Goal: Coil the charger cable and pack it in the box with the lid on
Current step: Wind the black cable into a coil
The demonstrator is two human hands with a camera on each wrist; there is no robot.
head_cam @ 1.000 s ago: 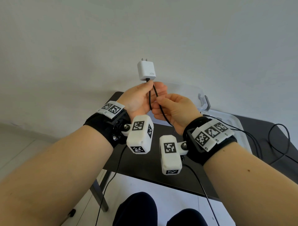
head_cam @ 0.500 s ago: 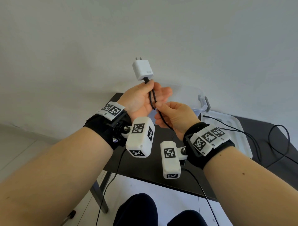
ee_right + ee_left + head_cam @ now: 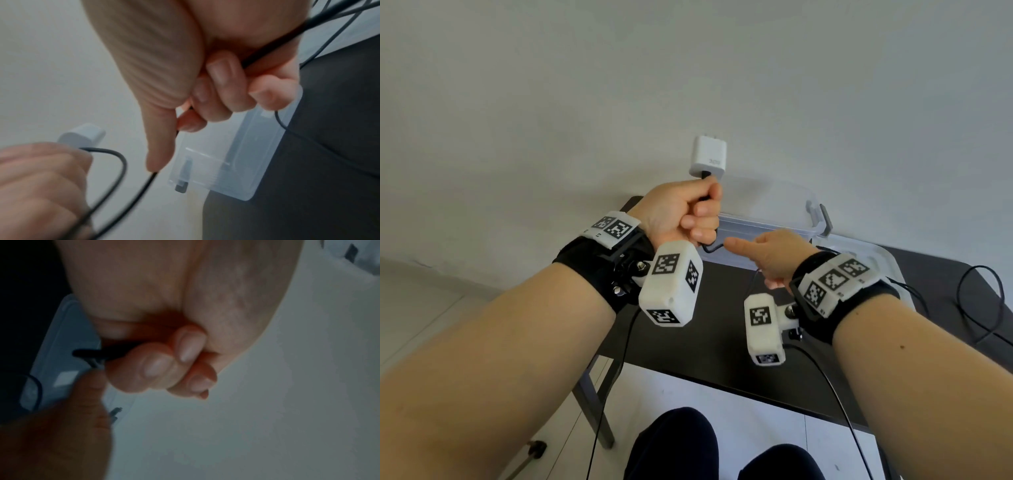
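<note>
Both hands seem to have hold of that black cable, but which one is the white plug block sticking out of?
The left hand: the white plug block rises just above its closed fist. The right hand grips the cable lower down.

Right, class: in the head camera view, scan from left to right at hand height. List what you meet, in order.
Left hand gripping the black cable → white charger plug above it → right hand → clear box handle → lid lying on the table → loose black cable loop.
</note>
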